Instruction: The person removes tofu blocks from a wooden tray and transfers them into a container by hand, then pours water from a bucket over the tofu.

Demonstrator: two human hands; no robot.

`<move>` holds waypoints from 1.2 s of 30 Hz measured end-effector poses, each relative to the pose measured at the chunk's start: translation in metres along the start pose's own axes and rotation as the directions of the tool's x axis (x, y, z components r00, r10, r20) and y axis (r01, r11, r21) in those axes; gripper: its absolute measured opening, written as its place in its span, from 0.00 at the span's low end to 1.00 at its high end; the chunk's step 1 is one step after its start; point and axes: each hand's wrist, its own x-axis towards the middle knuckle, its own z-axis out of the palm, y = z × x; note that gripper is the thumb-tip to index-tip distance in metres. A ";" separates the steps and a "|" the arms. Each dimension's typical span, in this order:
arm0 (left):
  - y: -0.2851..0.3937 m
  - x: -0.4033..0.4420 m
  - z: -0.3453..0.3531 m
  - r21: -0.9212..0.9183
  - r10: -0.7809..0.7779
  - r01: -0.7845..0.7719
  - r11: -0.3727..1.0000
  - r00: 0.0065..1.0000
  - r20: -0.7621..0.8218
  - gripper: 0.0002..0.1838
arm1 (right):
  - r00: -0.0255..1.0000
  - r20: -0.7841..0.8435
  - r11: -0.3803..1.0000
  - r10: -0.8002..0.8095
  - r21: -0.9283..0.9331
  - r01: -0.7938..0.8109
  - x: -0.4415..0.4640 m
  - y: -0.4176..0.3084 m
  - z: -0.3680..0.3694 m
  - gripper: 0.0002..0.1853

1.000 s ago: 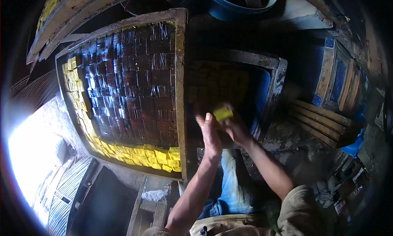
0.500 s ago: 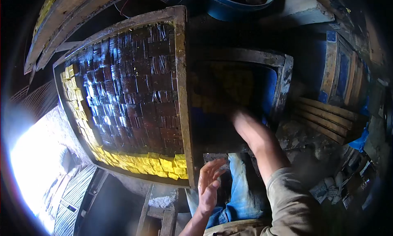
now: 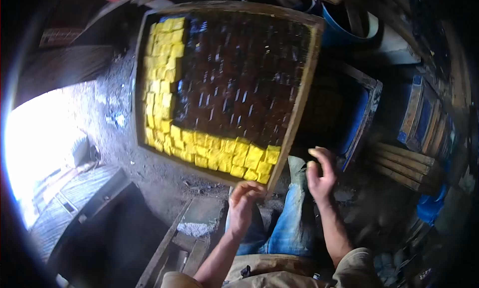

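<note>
A wooden-framed woven tray (image 3: 304, 96) has yellow blocks (image 3: 214, 150) packed along its left side and lower edge; the rest of its dark woven surface is bare and shiny. My left hand (image 3: 243, 204) is at the tray's lower edge near the right corner, fingers loosely curved, with nothing visible in it. Whether it touches the frame is unclear. Right of that corner, my right hand (image 3: 322, 178) is raised with thumb and fingers apart and holds nothing. Behind it lies a darker framed tray (image 3: 371, 106) with a blue inner side, its contents lost in shadow.
Blue tubs (image 3: 344, 33) stand beyond the trays at the upper right. Wooden frames (image 3: 416, 113) and stacked slats (image 3: 404, 163) are on the right. A wooden stand (image 3: 202, 215) is at the lower left of my legs, with corrugated metal (image 3: 75, 198) farther left.
The view has turned left, so the woven tray appears farther right. My right hand has come back from the shadowed tray. The yellow block held one second ago no longer shows in my hands.
</note>
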 end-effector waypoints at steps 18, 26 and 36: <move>-0.018 0.044 -0.100 -0.094 0.093 -0.101 0.990 0.992 -0.090 0.12 | 0.911 0.403 0.945 -0.085 -0.257 0.201 -0.022 -0.038 0.101 0.17; -0.021 0.048 -0.104 -0.178 0.062 -0.084 0.980 0.990 -0.127 0.11 | 0.928 0.369 0.860 -0.053 -0.456 0.231 -0.026 -0.051 0.148 0.33; -0.014 0.053 -0.112 -0.247 0.040 -0.079 0.966 0.987 -0.159 0.12 | 0.868 0.468 0.970 0.166 0.081 -0.229 -0.004 -0.058 0.141 0.26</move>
